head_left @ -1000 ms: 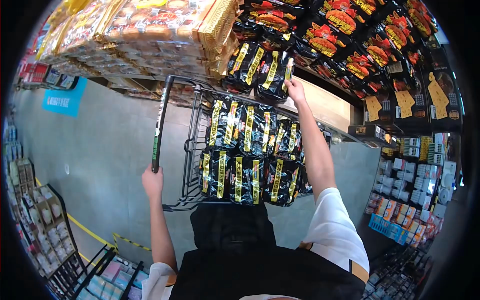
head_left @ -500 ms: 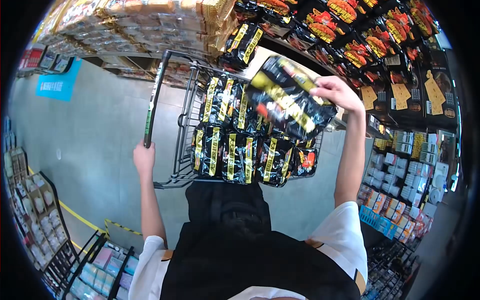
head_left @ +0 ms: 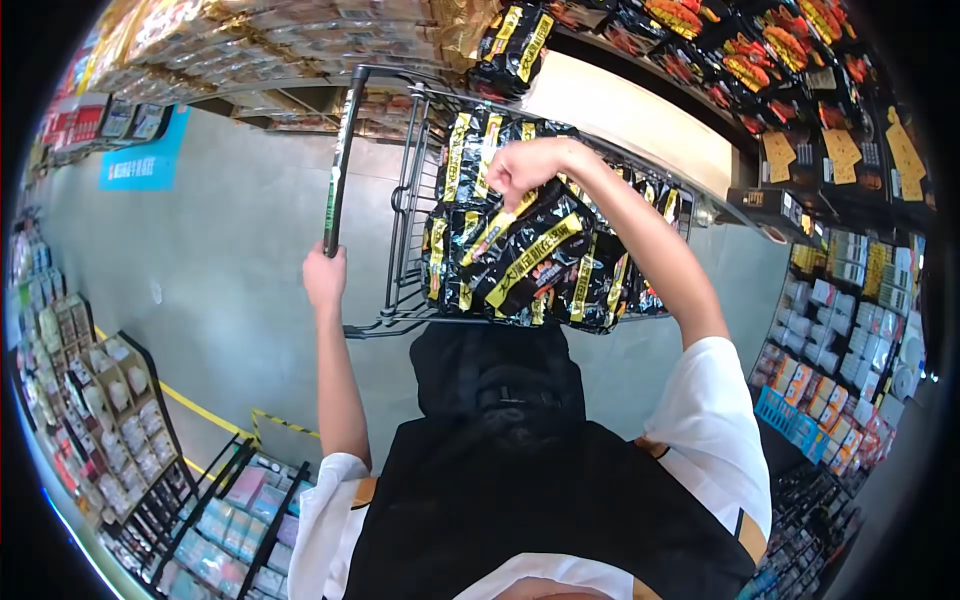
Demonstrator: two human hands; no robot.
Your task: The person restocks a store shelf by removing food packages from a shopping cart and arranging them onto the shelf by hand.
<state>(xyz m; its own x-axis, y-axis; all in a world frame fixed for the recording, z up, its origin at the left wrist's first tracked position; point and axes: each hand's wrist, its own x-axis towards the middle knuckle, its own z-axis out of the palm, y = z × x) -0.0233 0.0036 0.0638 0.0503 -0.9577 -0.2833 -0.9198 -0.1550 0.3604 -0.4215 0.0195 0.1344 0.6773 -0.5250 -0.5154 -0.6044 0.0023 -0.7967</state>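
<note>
My left hand (head_left: 325, 276) is closed round the lower end of the cart handle (head_left: 341, 165). Over the wire cart (head_left: 398, 215), my right hand (head_left: 528, 168) grips the upper edge of a black packet with yellow strips (head_left: 535, 262). That packet lies tilted on top of other black packets (head_left: 455, 240) that fill the basket in rows. My right hand hides part of the packets beneath it. Another black packet (head_left: 515, 48) rests on the shelf ledge just beyond the cart.
A pale ledge (head_left: 630, 110) runs behind the cart. Gold-wrapped packs (head_left: 280, 60) are stacked at the upper left, black and red packs (head_left: 745, 62) at the upper right. Racks of goods stand at lower left (head_left: 120, 430) and right (head_left: 830, 370).
My right hand has taken a black packet off the ledge, carried it over the cart and set it down tilted on the others. My left hand has stayed on the handle.
</note>
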